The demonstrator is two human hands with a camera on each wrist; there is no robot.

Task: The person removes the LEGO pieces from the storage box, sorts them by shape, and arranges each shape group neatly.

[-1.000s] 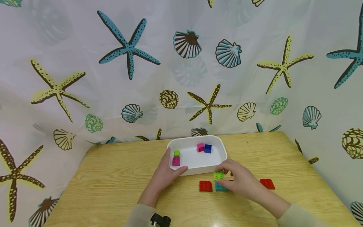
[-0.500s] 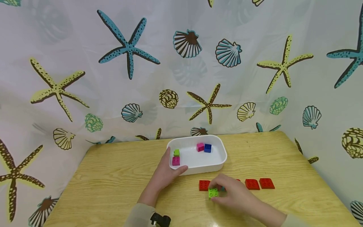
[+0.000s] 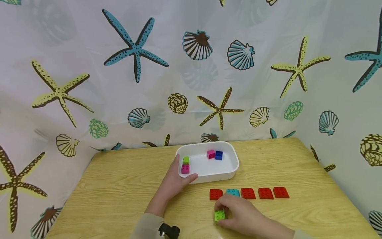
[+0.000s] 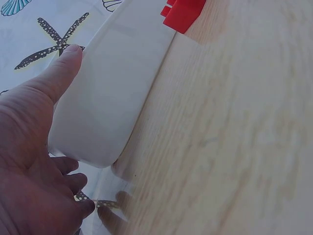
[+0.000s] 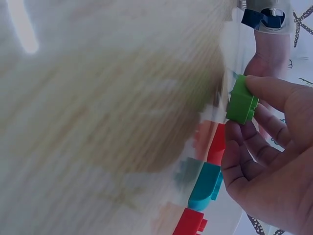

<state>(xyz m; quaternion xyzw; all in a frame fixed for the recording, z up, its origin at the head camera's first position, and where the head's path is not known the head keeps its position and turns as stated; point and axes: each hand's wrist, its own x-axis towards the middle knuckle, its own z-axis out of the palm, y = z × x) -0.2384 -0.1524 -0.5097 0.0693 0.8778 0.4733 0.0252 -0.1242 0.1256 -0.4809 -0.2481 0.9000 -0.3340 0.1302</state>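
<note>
My right hand [image 3: 243,212] pinches a lime-green toy building brick [image 3: 219,216] between thumb and fingers. In the right wrist view, this green brick [image 5: 240,102] appears just above the table, studs turned toward the palm. At the left end of a white plastic bin [image 3: 206,179], my left hand [image 3: 175,181] grips its corner, thumb along the front rim. The left wrist view shows the thumb [image 4: 66,68] against the bin's wall. Beyond my right hand lies a row of bricks, including a red brick [image 3: 216,194] and a partly covered teal brick [image 3: 233,192].
Inside the bin are a small green brick [image 3: 186,160], a magenta brick [image 3: 185,169], a pink brick [image 3: 211,154] and a blue brick [image 3: 219,155]. More red bricks [image 3: 265,193] continue the row rightward. A patterned curtain [image 3: 167,79] hangs behind the wooden table [image 3: 125,189].
My right hand has carried the green brick from above the teal brick, beside the bin, toward me and slightly left. The row of bricks is more visible. My left hand has stayed on the bin.
</note>
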